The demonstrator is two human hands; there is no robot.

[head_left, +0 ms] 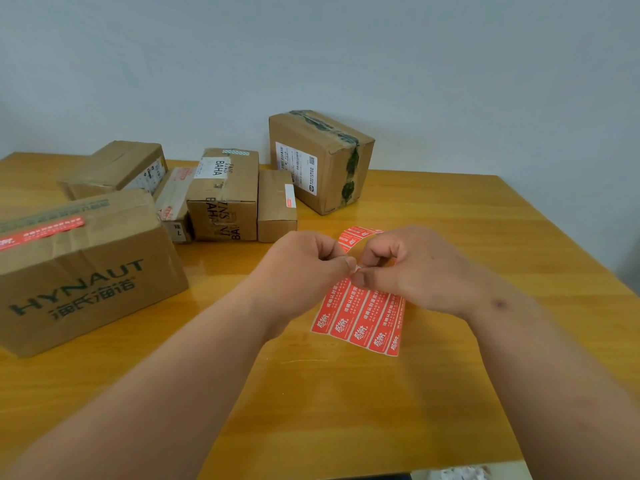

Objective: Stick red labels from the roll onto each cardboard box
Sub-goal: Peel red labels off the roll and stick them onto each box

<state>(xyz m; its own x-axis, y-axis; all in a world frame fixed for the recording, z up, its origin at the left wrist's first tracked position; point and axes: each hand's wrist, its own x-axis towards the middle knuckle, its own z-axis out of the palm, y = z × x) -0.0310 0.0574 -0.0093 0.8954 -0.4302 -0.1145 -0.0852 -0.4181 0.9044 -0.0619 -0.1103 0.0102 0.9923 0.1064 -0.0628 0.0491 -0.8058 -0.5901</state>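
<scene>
Both my hands are working at the same small spot: my left hand (304,263) pinches an edge of the label strip (362,318) between thumb and forefinger, and my right hand (412,268) pinches right against it, thumb tips nearly touching, the other fingers curled in. The strip hangs from that double grip with its free end lying on the surface (450,209), five red labels side by side; the rest of the roll (360,234) curves up behind my knuckles. I judge I am trying to lift a label corner off the backing, and here it could go badly. If my nails catch backing and label together, nothing separates and I only crease the corner. If I pull too sharply, the label may tear or curl back and stick to itself or to my fingertip. The dangling strip could also swing and drag across the surface. The big HYNAUT box (83,271) at my left already wears a red label; the tall box (322,161) at the back shows none that I can see, and carrying a limp sticky label that far risks it folding.
</scene>
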